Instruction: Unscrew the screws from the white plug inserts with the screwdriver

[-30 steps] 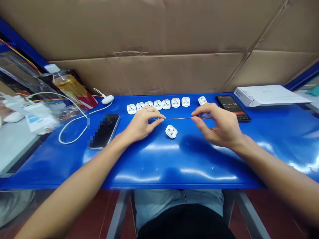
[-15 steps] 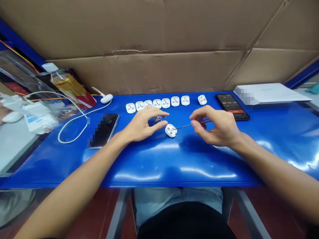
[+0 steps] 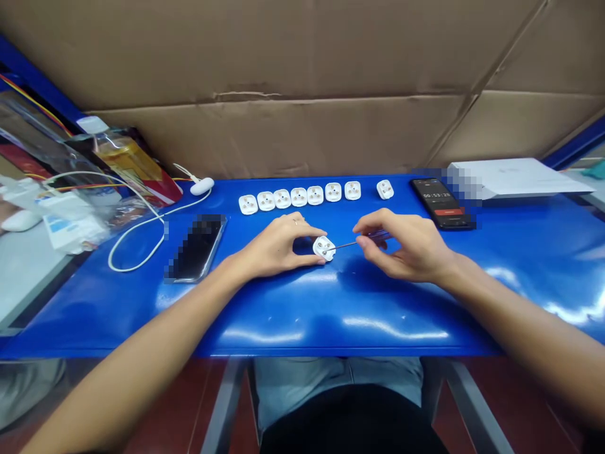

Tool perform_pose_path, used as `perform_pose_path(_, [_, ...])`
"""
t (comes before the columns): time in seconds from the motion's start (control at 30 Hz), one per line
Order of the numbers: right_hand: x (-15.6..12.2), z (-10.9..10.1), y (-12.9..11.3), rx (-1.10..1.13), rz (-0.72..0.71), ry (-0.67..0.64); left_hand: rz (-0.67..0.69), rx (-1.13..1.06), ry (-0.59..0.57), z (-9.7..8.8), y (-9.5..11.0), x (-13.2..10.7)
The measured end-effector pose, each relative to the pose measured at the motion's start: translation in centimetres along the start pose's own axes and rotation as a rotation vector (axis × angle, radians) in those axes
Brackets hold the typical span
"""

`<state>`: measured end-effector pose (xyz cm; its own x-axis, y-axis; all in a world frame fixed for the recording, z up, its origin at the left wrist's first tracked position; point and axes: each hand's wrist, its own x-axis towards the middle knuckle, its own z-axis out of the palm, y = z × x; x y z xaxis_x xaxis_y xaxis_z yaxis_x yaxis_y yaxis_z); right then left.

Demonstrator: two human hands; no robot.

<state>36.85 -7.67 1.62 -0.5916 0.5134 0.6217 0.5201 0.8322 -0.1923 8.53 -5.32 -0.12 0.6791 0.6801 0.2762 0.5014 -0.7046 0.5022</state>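
Well, my left hand [image 3: 278,244] is closed on one white plug body [image 3: 324,248], pinching it between thumb and fingers just above the blue desk [image 3: 331,315]. My right hand [image 3: 404,246] grips one small screwdriver [image 3: 373,238] with a dark handle, and its thin shaft reaches across so that the tip meets the face of the plug. Beyond my hands, seven more plug bodies [image 3: 299,197] lie in a row, and an eighth plug body [image 3: 385,189] sits apart to their right, making nine in all. Further right lies one black phone [image 3: 443,203] showing a timer, beside a flat white box [image 3: 513,178]. To my left lies a second phone [image 3: 195,248], its screen pixelated, with one white cable [image 3: 142,230] curving beside it.
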Motion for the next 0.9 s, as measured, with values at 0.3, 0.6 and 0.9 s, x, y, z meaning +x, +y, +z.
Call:
perform_pose_path(0.3, [-0.03,-0.31,0.00,-0.016,-0.006,-0.017,-0.002,0.012,0.010,0.10,-0.10,0.04])
perform_pose_path(0.6, [0.25,-0.36,-0.18,-0.018,-0.020,0.007,0.011,0.021,0.018,0.17,-0.01,0.05])
perform_pose_path(0.9, [0.14,-0.25,-0.39,-0.116,-0.048,-0.021,-0.030,-0.010,0.035,0.37,-0.06,0.08])
